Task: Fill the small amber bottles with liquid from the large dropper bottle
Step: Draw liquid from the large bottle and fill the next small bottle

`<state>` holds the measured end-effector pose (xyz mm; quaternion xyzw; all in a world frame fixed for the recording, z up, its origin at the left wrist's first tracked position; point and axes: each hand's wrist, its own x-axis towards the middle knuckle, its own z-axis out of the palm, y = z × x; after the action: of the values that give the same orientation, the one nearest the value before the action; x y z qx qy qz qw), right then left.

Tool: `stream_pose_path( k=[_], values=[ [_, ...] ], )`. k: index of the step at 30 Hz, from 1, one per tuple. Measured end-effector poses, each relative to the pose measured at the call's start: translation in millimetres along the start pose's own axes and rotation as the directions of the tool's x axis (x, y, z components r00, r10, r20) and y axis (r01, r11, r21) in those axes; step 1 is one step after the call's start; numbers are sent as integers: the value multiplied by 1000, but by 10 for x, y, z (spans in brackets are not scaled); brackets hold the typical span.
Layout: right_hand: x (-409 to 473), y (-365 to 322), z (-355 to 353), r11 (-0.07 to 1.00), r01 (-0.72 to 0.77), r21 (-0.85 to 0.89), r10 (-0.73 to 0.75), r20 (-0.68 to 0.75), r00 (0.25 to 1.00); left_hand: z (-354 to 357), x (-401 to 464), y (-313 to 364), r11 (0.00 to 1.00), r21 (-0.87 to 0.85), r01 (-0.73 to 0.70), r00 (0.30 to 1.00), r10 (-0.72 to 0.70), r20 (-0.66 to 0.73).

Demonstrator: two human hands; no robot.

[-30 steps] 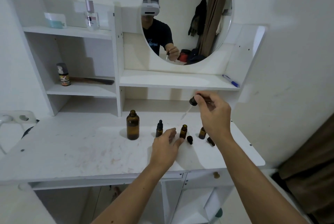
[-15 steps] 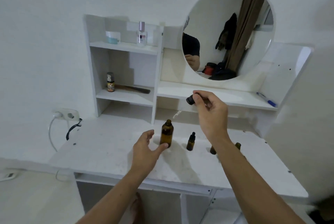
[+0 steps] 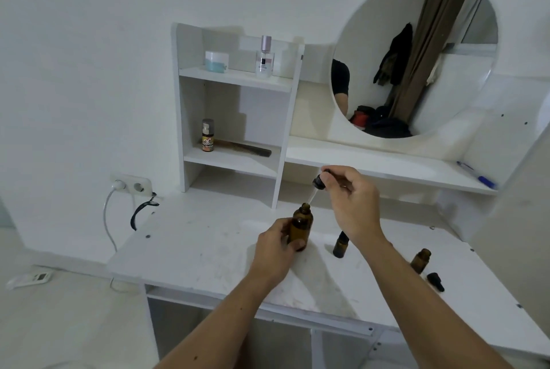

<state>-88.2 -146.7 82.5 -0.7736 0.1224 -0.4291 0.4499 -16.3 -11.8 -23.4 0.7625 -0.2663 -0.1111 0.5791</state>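
The large amber bottle [image 3: 302, 224] stands uncapped on the white vanity top [image 3: 208, 249], and my left hand [image 3: 275, 245] grips its body. My right hand [image 3: 351, 202] holds the black-capped dropper [image 3: 318, 183] tilted, its glass tip at the bottle's mouth. A small amber bottle with a black cap [image 3: 340, 245] stands just right of the large one, partly behind my right wrist. Another small amber bottle [image 3: 420, 260], uncapped, stands farther right, with a loose black dropper cap [image 3: 435, 281] lying beside it.
A shelf unit holds a jar [image 3: 216, 61], a clear spray bottle [image 3: 264, 57], a small labelled bottle [image 3: 207, 135] and a comb [image 3: 244, 148]. A round mirror [image 3: 416, 53] hangs at the back, with a blue pen [image 3: 476, 174] on the ledge. A wall socket [image 3: 131, 185] sits left.
My left hand left the small bottles, moved left and closed on the large bottle. My right hand carried the dropper left to its mouth. The camera turned left.
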Motion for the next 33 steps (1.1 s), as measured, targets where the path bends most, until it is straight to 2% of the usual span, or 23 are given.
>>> stream_pose_path(
  k=[8,19,26,33],
  values=[
    [-121,149,157,991,-22,-131,42,151,988,30,29,-65,999,20,-33,999,34,-21],
    [-180,263,188,977,-12,-214,48,163,985,35,29,-92,999,12,-50,998,50,-31],
    [-286,246,-86,984,9,-178,9,104,995,25,-15,-80,999,39,-28,999,29,-32],
    [-780,474,-915,962,-84,-258,61,-96,994,-32,-306,-64,998,-62,-21,989,11,-148]
  ],
)
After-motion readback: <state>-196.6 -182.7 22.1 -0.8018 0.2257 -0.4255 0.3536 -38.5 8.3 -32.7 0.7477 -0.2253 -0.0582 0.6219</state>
